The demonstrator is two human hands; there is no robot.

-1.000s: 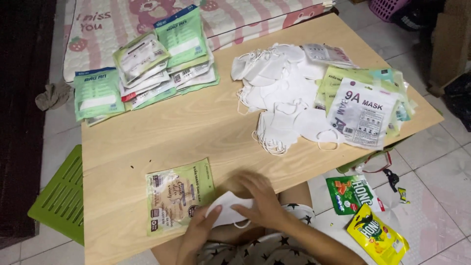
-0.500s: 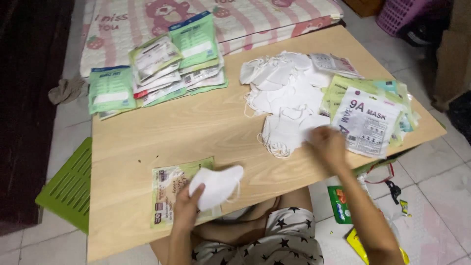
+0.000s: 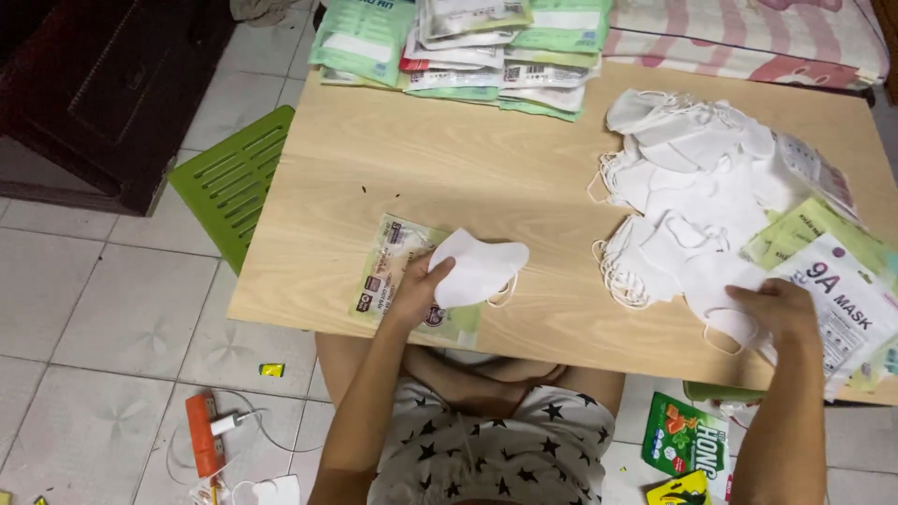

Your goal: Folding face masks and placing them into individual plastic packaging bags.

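White folded face mask (image 3: 482, 266) sits pinched in the left hand (image 3: 418, 285), fingers curled round its left edge, held just over a flat green and tan packet (image 3: 404, 277) that lies near the front edge of the light wood table (image 3: 449, 168). That packet has a few small dark square labels down its left side, too small to make out. Over on the right side, the right hand (image 3: 772, 313) is down on the near edge of a big loose pile of white masks (image 3: 687, 201), fingers closed on one mask (image 3: 734, 323) with its ear loop hanging out below. Just beside that hand is a white pouch with bold dark lettering (image 3: 842, 304), lying tilted on top of some pale green pouches (image 3: 823, 229). At the far edge there's a fanned stack of flat packets (image 3: 468, 42), mostly green with white panels and barcode strips, a bit overhanging the table. Past the table's far right corner is a pink and white striped cloth (image 3: 748, 42). On the tiled floor: a green slatted plastic stool (image 3: 229, 178) to the left of the table, an orange tool with a white cable (image 3: 201, 435) lower left, and a green snack bag (image 3: 687, 435) plus a yellow one (image 3: 678, 488) lower right
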